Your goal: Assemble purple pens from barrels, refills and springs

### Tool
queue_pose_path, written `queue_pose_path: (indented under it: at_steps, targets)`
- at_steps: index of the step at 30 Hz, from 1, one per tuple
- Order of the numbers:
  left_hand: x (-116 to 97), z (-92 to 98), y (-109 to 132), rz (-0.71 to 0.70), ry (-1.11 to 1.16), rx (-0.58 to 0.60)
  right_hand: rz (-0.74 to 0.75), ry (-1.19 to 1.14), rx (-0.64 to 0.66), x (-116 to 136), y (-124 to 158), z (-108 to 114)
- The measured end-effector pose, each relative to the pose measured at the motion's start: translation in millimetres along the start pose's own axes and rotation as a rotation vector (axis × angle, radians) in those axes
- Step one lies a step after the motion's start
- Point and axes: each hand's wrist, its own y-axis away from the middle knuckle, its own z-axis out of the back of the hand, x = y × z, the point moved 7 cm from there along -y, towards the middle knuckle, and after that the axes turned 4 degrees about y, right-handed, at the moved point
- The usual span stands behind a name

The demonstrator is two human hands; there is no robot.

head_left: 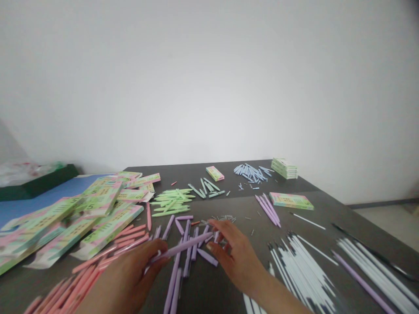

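A purple pen barrel (187,246) is pinched between the thumb and fingers of my left hand (134,270), slanting up to the right over the table. Its far end reaches the gap between the thumb and index finger of my right hand (238,252). Those right fingers are curved but apart, and I see nothing gripped in them. Beneath the held barrel lie several loose purple pen parts (186,261), some crossing one another. Tiny clear-looking pieces (225,217) are scattered just beyond my right hand.
Coral pen parts (78,283) and printed pen boxes (104,198) crowd the left. Green parts (173,201) and blue parts (252,172) lie farther back. White refills (303,270) spread on the right, near a flat box (291,200) and a box stack (284,168).
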Motion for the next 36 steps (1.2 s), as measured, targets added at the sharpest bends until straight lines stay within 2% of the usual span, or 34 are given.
queue_pose_path:
  at_steps: [2, 4, 7, 10, 12, 13, 14, 15, 17, 20, 26, 36]
  targets:
    - [-14, 15.2, -9, -0.07, 0.067, -0.032, -0.065, -0.211, 0.034, -3, -2, -1]
    - [-23, 22.6, -23, -0.123, 0.167, -0.007, -0.168, -0.384, 0.154, -9, -2, -11]
    - [-31, 23.0, -46, -0.139, 0.54, 0.038, -0.295, -0.579, 0.3, -15, 1, -25]
    - [-42, 9.9, -65, -0.058, 1.182, 0.065, -0.344, -0.782, 0.377, -12, 5, -36]
    - [-62, -3.0, -73, -0.072, 1.317, 0.109, -0.363, -0.911, 0.426, -8, 9, -44]
    - [-72, -11.8, -76, -0.064, 1.406, 0.169, -0.376, -0.967, 0.435, -6, 10, -46]
    - [-85, -26.0, -78, 0.007, 1.671, 0.345, -0.389, -1.013, 0.437, -6, 10, -49]
    - [-95, -34.8, -80, 0.03, 1.727, 0.435, -0.402, -1.046, 0.439, -6, 11, -50]
    - [-108, -49.1, -85, 0.076, 1.81, 0.585, -0.431, -1.069, 0.441, -8, 11, -52]
    - [-109, -62.2, -93, 0.11, 1.86, 0.682, -0.467, -1.022, 0.443, -13, 10, -52]
    - [-99, -73.9, -98, 0.164, 1.962, 0.742, -0.537, -0.959, 0.432, -19, 11, -51]
    - [-99, -76.8, -98, 0.187, 1.95, 0.768, -0.538, -0.892, 0.48, -19, 11, -51]
